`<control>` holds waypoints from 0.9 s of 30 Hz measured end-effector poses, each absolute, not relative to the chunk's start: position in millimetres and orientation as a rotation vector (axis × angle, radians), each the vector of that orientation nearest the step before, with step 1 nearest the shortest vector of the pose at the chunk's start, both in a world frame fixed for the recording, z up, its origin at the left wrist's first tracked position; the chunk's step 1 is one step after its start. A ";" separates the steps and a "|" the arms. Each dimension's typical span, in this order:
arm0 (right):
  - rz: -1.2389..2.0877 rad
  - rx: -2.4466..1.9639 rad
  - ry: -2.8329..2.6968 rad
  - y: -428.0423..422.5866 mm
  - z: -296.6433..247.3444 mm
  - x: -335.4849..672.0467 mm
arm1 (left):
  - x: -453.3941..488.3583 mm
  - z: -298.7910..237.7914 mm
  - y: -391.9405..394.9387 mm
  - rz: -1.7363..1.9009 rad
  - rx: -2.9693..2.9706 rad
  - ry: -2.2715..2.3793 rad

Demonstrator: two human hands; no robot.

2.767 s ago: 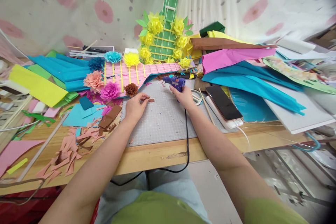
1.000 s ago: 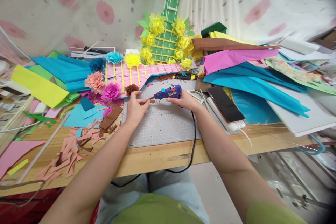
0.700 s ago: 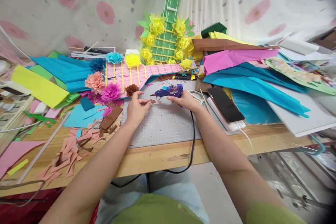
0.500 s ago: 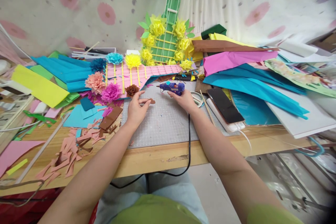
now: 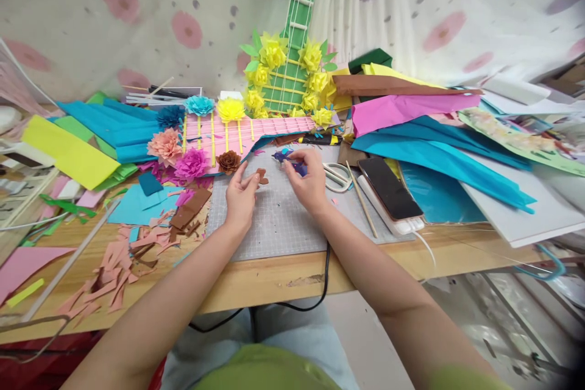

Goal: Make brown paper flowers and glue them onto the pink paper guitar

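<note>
My left hand (image 5: pixel 241 198) pinches a small brown paper piece (image 5: pixel 262 176) with a lobed, petal-like outline, just above the grey cutting mat (image 5: pixel 274 225). My right hand (image 5: pixel 309 183) is closed round a purple-blue hot glue gun (image 5: pixel 298 167), whose nozzle points left; the fingers cover most of its body. Close behind my left hand, a brown paper flower (image 5: pixel 229 162) sits on the lower edge of a pink paper guitar body (image 5: pixel 233 141) with yellow strips. Magenta (image 5: pixel 192 164), salmon (image 5: pixel 164 145) and yellow (image 5: pixel 231 109) paper flowers are on it too.
Scissors (image 5: pixel 337 177), a wooden stick (image 5: pixel 362 201) and a phone (image 5: pixel 390 189) on a white power strip lie to the right. Salmon paper scraps (image 5: pixel 112 271) litter the left. Behind stands a green guitar neck (image 5: pixel 297 42) with yellow flowers. A black cord (image 5: pixel 320 292) hangs over the table edge.
My right hand has turned and drawn the glue gun a little down and left, with the fingers now over it. The brown piece in my left hand now shows its flat, lobed face.
</note>
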State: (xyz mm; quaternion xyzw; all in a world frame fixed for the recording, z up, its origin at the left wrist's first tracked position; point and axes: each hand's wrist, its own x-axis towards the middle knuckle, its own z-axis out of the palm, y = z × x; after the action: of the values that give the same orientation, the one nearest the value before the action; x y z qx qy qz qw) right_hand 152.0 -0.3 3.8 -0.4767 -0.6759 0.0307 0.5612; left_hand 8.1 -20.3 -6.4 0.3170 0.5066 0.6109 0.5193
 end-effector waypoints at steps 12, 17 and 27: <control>0.972 -1.171 -1.472 -7.8 -14.6 116.8 | 5.6 -11.1 -17.4 1.529 0.656 1.138; 1.553 -1.061 -1.148 -1.1 -20.6 104.3 | 8.4 -13.0 -17.0 1.523 0.646 1.122; 1.573 -1.063 -1.057 0.9 -14.4 119.4 | 6.7 -8.1 -15.0 1.477 0.682 1.205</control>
State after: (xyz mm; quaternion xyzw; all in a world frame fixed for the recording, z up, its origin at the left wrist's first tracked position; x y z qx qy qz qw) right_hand 119.4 0.9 -14.4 -0.4330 -0.4305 0.6408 0.4654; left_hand 6.7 -15.0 -8.1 0.2858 0.5049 0.6186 0.5298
